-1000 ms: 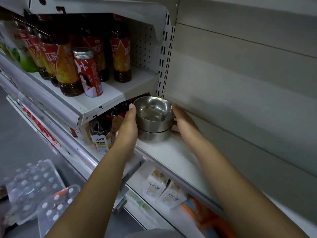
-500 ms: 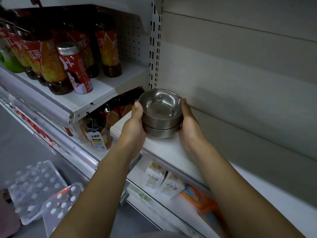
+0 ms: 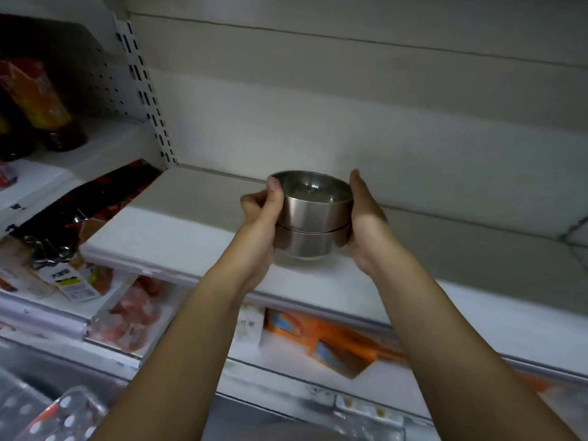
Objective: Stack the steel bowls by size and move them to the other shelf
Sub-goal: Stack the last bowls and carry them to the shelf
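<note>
A stack of steel bowls, one nested in another, hangs a little above the white shelf near the middle of the view. My left hand clasps the stack's left side, thumb hooked over the upper rim. Pressed flat against the right side is my right hand. The stack's underside casts a shadow on the shelf board, so it looks lifted clear of it.
A slotted upright post divides this bay from the left one, where drink bottles stand on a higher shelf and dark snack bags lie lower down. Orange boxes sit on the shelf below. The grey back panel is close behind.
Both hands have carried the bowl stack to the right, away from the post and bottles, and raised it off the shelf board. The view has swung right with them.
</note>
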